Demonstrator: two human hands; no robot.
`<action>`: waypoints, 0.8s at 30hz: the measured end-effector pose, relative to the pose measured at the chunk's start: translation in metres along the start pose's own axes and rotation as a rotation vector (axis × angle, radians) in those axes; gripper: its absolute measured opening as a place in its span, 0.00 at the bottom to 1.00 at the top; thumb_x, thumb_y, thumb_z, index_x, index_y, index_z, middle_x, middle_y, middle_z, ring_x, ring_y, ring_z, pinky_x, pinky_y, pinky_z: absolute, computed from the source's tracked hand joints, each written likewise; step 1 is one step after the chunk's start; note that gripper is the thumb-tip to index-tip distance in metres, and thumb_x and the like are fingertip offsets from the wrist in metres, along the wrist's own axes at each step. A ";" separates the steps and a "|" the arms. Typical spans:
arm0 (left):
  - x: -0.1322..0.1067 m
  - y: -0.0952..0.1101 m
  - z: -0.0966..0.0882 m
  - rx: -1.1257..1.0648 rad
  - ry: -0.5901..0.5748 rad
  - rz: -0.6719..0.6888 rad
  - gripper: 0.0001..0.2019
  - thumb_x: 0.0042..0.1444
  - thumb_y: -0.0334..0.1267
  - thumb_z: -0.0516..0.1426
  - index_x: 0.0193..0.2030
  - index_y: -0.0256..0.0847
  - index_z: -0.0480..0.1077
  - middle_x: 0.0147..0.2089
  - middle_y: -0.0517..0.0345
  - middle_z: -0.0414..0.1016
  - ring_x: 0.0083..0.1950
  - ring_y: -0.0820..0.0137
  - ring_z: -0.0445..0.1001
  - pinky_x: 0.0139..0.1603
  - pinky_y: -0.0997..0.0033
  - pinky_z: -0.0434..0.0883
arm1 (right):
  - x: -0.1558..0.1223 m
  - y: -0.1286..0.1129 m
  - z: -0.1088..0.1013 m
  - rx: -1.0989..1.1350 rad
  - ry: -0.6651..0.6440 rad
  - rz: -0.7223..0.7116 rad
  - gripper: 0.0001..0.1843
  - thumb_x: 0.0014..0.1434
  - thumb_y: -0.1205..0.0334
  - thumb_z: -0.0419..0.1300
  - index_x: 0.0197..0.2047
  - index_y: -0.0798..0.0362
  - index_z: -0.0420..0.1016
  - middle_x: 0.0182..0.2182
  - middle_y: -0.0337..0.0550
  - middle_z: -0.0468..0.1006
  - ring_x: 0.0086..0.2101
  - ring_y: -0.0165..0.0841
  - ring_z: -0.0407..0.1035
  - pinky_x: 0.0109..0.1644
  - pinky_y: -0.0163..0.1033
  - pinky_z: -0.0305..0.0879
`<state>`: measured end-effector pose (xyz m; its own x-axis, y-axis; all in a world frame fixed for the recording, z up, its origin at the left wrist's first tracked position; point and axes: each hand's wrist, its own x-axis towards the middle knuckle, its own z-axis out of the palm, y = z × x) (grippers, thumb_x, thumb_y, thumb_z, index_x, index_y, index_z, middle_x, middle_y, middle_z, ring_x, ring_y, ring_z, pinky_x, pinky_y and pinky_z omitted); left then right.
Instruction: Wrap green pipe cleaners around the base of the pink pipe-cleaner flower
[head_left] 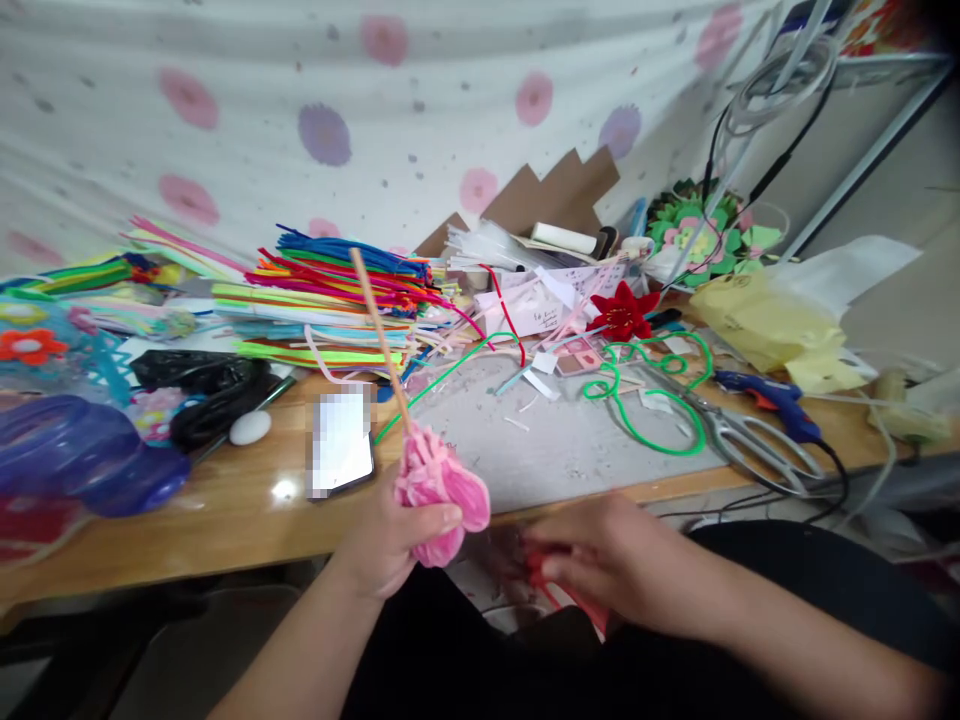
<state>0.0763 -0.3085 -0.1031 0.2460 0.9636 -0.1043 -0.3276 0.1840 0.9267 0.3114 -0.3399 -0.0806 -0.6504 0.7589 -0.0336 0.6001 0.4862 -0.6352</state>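
My left hand (386, 535) is closed around a pink fuzzy flower (444, 490) with rounded petals, above the table's front edge. A thin wooden stick (379, 330) rises from the flower, tilted up and to the left. My right hand (600, 560) is lower, over my lap, with its fingers curled at something red (553, 580). Blur and the fingers hide what kind of thing that is. On the table behind the flower lies a phone (342, 440) with a bright screen, and a green pipe cleaner (442, 385) stretches behind it.
Bundles of coloured pipe cleaners (330, 300) are piled at the back left. A red pipe-cleaner flower (624, 312), curled green pipe cleaners (660, 435), scissors (757, 450) and a blue glue gun (780, 400) lie to the right. A purple plastic container (82, 455) stands far left.
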 end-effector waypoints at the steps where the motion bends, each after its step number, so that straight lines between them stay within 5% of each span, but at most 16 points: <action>1: 0.004 0.000 0.008 0.038 -0.024 -0.010 0.17 0.36 0.31 0.67 0.36 0.38 0.71 0.31 0.61 0.73 0.31 0.72 0.71 0.32 0.74 0.69 | 0.003 -0.002 -0.015 0.095 0.123 -0.009 0.14 0.63 0.57 0.52 0.47 0.50 0.74 0.39 0.45 0.79 0.39 0.34 0.73 0.43 0.37 0.67; 4: 0.015 0.005 0.037 0.181 -0.141 -0.028 0.13 0.39 0.31 0.65 0.34 0.37 0.70 0.29 0.60 0.74 0.30 0.71 0.71 0.32 0.73 0.69 | 0.022 -0.001 -0.043 0.294 0.317 -0.073 0.26 0.56 0.52 0.61 0.55 0.53 0.68 0.53 0.51 0.72 0.51 0.41 0.67 0.54 0.46 0.62; 8: 0.037 0.010 0.073 0.409 -0.273 0.095 0.17 0.38 0.28 0.64 0.38 0.38 0.70 0.31 0.60 0.75 0.33 0.68 0.73 0.34 0.70 0.71 | 0.052 0.014 -0.042 0.721 0.231 -0.089 0.43 0.40 0.52 0.71 0.58 0.53 0.64 0.51 0.49 0.72 0.49 0.41 0.68 0.52 0.47 0.63; 15: 0.072 -0.004 0.100 0.606 -0.321 0.138 0.15 0.41 0.30 0.61 0.39 0.38 0.72 0.36 0.57 0.77 0.41 0.59 0.75 0.43 0.64 0.72 | 0.061 0.039 -0.032 1.209 0.361 -0.074 0.11 0.42 0.63 0.70 0.31 0.53 0.77 0.49 0.44 0.73 0.42 0.33 0.70 0.43 0.37 0.66; 20: 0.081 -0.016 0.097 0.077 -0.392 -0.122 0.24 0.41 0.39 0.65 0.48 0.41 0.70 0.42 0.53 0.77 0.47 0.56 0.74 0.47 0.60 0.70 | 0.062 0.055 -0.041 1.359 0.384 0.014 0.06 0.43 0.66 0.68 0.27 0.55 0.77 0.38 0.43 0.79 0.35 0.31 0.72 0.41 0.36 0.67; 24: 0.082 -0.005 0.085 -0.093 -0.205 -0.070 0.25 0.45 0.51 0.63 0.48 0.41 0.71 0.50 0.48 0.74 0.59 0.54 0.65 0.56 0.60 0.64 | 0.063 0.059 -0.052 1.445 0.441 0.056 0.08 0.40 0.64 0.70 0.25 0.56 0.76 0.30 0.42 0.79 0.30 0.30 0.72 0.38 0.37 0.69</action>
<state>0.1759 -0.2466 -0.0853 0.4481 0.8902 -0.0827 -0.3835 0.2749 0.8817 0.3298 -0.2408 -0.0802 -0.2976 0.9545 -0.0218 -0.5121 -0.1789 -0.8401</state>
